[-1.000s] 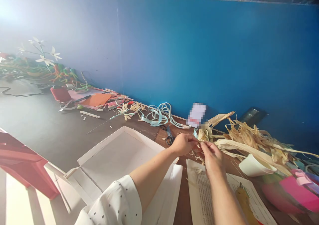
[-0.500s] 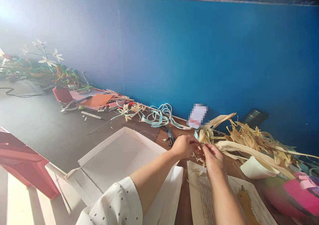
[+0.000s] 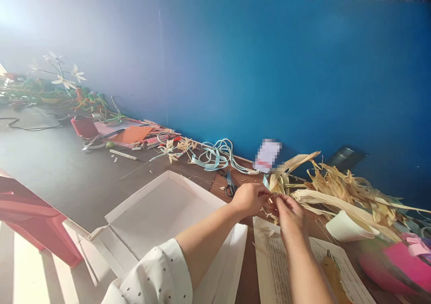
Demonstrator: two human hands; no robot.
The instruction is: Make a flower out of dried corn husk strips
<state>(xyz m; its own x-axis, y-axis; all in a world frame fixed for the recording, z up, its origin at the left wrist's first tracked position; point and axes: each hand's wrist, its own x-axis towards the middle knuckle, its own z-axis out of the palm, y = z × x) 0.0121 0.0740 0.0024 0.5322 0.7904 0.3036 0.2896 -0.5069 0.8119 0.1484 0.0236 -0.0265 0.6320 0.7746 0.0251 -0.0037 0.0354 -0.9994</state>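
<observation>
Fingers (image 3: 263,193), left hand (image 3: 249,199), right hand (image 3: 292,214): pinched on pale scrap (image 3: 271,200) | scissors (image 3: 230,186), box edge (image 3: 198,190) close left | husks (image 3: 340,185) close right

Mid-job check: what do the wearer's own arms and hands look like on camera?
The left sleeve is white with dark polka dots, loose, ending near the elbow. The right forearm is bare, its sleeve out of view. Left hand and right hand are ungloved; no watch shows.

Small pale piece (image 3: 271,200), pinched between left and right fingers (image 3: 263,195), mostly hidden, shape unclear
</observation>
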